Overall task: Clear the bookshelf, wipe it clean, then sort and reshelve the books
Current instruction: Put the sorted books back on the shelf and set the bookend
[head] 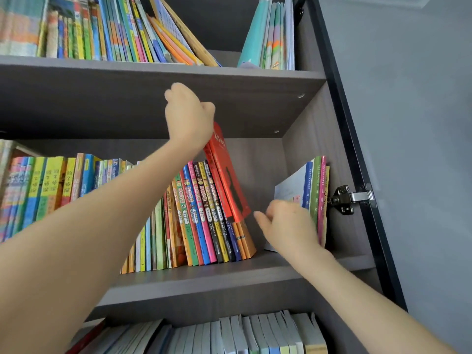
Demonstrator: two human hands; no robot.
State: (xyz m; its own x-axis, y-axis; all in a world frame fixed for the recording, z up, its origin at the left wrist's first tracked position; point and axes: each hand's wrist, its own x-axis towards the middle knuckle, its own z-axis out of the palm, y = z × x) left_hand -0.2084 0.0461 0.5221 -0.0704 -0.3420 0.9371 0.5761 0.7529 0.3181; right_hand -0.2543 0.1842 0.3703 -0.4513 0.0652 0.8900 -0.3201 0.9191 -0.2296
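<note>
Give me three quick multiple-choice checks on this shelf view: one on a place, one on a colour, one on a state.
1. Where does the small group of books by the right hand stand?
A. Top shelf
B. Middle shelf, far right end
C. Bottom shelf

2. What colour is the book under the left hand?
A. Red
B. Blue
C. White

3. How does that book sit?
A. Lying flat
B. Fully off the shelf
C. Tilted, raised above its neighbours

Answers: 1 B, they lean at the side wall beside the hinge. 2 A, its cover is plainly red. 3 C, its top rises above the row while its lower part is among the books.
</note>
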